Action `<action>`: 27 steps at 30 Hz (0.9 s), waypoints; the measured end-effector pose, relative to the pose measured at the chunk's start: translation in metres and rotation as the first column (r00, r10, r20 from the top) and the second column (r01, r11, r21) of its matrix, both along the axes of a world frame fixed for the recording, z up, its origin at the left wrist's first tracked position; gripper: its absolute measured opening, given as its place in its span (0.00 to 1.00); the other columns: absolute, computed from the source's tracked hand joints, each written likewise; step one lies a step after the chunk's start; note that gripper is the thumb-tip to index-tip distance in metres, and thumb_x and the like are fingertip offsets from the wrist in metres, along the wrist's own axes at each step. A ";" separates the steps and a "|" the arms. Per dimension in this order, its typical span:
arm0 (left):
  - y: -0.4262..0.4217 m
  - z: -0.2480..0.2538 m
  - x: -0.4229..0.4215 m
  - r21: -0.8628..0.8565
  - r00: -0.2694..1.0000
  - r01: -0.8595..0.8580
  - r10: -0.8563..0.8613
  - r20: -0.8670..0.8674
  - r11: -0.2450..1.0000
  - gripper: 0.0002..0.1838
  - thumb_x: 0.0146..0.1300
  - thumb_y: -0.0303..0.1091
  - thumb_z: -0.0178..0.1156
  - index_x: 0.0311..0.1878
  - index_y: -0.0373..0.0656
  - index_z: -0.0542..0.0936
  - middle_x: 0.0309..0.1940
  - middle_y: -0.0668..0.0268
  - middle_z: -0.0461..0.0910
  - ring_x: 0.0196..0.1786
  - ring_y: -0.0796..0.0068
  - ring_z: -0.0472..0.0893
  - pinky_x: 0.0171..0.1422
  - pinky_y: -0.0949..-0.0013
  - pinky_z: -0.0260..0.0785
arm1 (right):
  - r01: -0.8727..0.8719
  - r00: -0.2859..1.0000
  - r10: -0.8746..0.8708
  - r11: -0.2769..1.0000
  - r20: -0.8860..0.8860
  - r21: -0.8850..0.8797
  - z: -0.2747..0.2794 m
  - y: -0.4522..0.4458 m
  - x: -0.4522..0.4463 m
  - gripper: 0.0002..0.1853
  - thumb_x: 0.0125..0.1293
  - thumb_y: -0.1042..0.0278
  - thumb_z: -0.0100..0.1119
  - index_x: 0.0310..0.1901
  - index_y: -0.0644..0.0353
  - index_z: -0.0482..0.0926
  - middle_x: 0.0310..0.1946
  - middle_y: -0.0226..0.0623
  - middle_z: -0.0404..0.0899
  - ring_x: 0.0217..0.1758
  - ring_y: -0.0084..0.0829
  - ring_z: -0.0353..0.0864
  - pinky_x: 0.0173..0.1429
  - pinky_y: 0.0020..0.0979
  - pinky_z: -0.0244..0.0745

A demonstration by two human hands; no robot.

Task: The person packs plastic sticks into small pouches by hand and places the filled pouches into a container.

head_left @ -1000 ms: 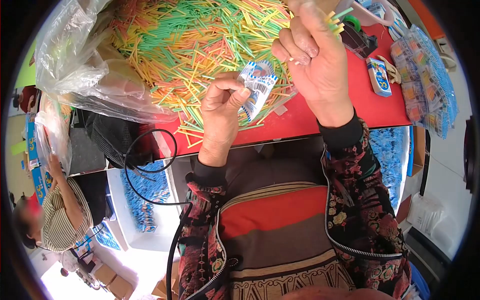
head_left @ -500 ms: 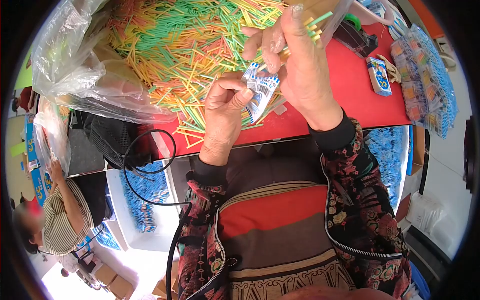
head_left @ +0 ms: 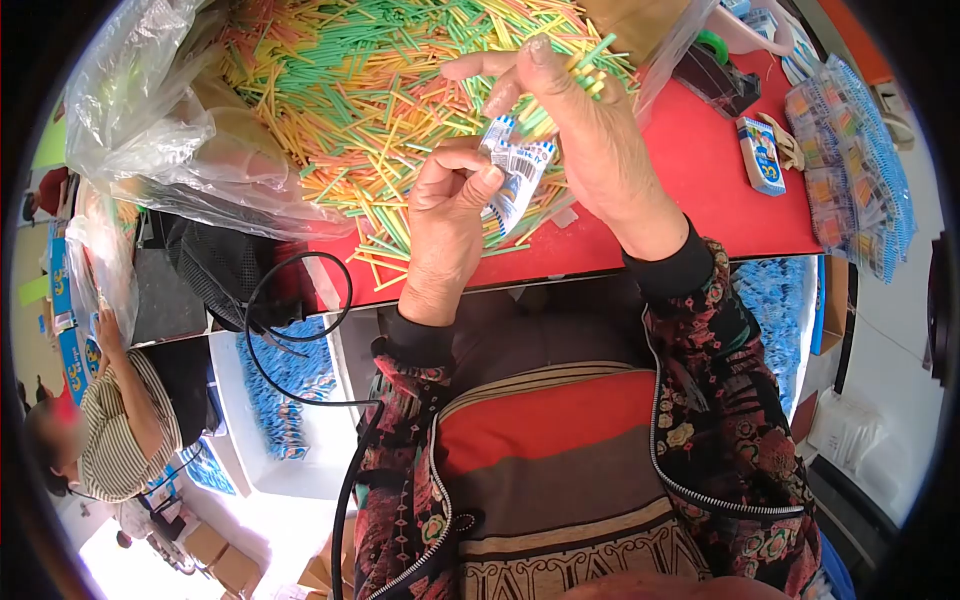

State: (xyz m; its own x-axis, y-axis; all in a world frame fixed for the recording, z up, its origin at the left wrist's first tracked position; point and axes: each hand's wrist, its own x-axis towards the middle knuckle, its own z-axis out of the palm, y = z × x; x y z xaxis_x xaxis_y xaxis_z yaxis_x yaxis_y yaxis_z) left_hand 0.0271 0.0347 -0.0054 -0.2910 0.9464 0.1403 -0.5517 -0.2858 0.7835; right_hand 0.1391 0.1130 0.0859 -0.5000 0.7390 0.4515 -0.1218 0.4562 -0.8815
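Between the thumb and fingers of my left hand is a small white-and-blue printed packet with a barcode, its striped upper edge spread apart. My right hand is just above and to the right, holding several thin coloured sticks, green and yellow, against the palm. Their lower ends are close to the packet's mouth; whether they are inside it I cannot tell. Index finger and thumb of that hand stretch out to the left. Behind both hands spreads a large heap of green, yellow and orange sticks.
A clear plastic bag surrounds the heap on the red table. To the right are a tape dispenser, a small box and a stack of filled packets. A black cable loops at left, near another person.
My right hand has shifted slightly left, bringing its sticks lower toward the packet, and its fingers reach further left. My left hand stays nearly in place, still holding the packet.
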 end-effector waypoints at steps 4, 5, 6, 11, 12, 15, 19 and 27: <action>0.000 -0.002 -0.001 -0.006 1.000 -0.014 0.014 0.015 1.000 0.07 0.57 0.20 0.62 0.37 0.41 0.76 0.42 0.68 0.75 0.42 0.79 0.74 0.50 0.74 0.67 | -0.032 0.988 0.001 0.978 -0.153 -0.204 -0.011 0.000 -0.002 0.30 0.71 0.44 0.41 0.27 0.67 0.77 0.42 0.43 0.83 0.43 0.26 0.79 0.51 0.28 0.72; 0.000 -0.001 -0.001 -0.006 1.000 -0.014 0.014 0.015 1.000 0.07 0.57 0.20 0.62 0.37 0.41 0.76 0.42 0.68 0.75 0.42 0.79 0.74 0.50 0.74 0.67 | -0.054 0.993 0.030 0.977 -0.117 -0.206 -0.009 -0.002 0.001 0.29 0.71 0.45 0.43 0.30 0.67 0.77 0.42 0.43 0.82 0.45 0.27 0.79 0.52 0.28 0.71; 0.000 0.000 0.000 0.000 1.000 -0.007 0.007 0.008 1.000 0.07 0.57 0.19 0.62 0.37 0.41 0.76 0.42 0.68 0.75 0.43 0.79 0.74 0.50 0.74 0.67 | -0.075 0.995 0.059 0.975 -0.081 -0.210 -0.007 -0.002 0.002 0.28 0.70 0.46 0.44 0.33 0.68 0.78 0.42 0.43 0.82 0.46 0.28 0.78 0.54 0.29 0.71; 0.001 0.001 0.001 0.011 1.000 0.016 -0.017 0.017 1.000 0.07 0.58 0.20 0.62 0.37 0.40 0.75 0.40 0.70 0.75 0.42 0.80 0.74 0.50 0.74 0.67 | -0.177 0.962 0.223 0.947 0.154 -0.266 -0.015 0.006 0.002 0.23 0.70 0.49 0.49 0.47 0.66 0.78 0.47 0.41 0.80 0.52 0.29 0.76 0.57 0.30 0.69; 0.001 -0.001 0.001 -0.004 1.000 -0.006 0.006 0.027 1.000 0.07 0.58 0.20 0.62 0.37 0.40 0.75 0.39 0.70 0.76 0.42 0.81 0.74 0.50 0.75 0.67 | -0.194 0.938 0.221 0.973 0.268 -0.124 -0.017 0.010 0.003 0.23 0.69 0.50 0.49 0.51 0.64 0.77 0.49 0.40 0.79 0.53 0.29 0.75 0.58 0.30 0.69; 0.004 -0.004 -0.002 -0.020 0.999 -0.039 0.040 0.029 0.999 0.06 0.59 0.20 0.61 0.38 0.40 0.75 0.38 0.70 0.76 0.41 0.81 0.74 0.50 0.76 0.67 | -0.009 0.991 0.031 0.986 0.132 -0.164 -0.020 0.010 0.006 0.20 0.69 0.54 0.53 0.55 0.59 0.75 0.52 0.35 0.76 0.55 0.25 0.73 0.58 0.27 0.68; 0.012 0.002 0.002 0.038 0.998 -0.053 0.052 0.020 0.998 0.06 0.61 0.21 0.60 0.40 0.39 0.75 0.40 0.68 0.76 0.43 0.81 0.74 0.51 0.76 0.66 | -0.064 0.991 0.092 0.962 0.094 -0.264 -0.022 0.005 0.014 0.19 0.67 0.62 0.56 0.57 0.59 0.74 0.53 0.33 0.76 0.56 0.24 0.73 0.58 0.26 0.68; 0.007 0.012 -0.002 -0.200 0.999 0.027 -0.032 -0.021 0.980 0.10 0.66 0.25 0.55 0.50 0.34 0.74 0.40 0.66 0.78 0.43 0.82 0.75 0.50 0.77 0.67 | -0.167 0.983 0.135 0.937 -0.122 -0.306 -0.027 0.010 0.011 0.18 0.65 0.78 0.52 0.57 0.63 0.73 0.50 0.36 0.78 0.53 0.24 0.76 0.57 0.26 0.71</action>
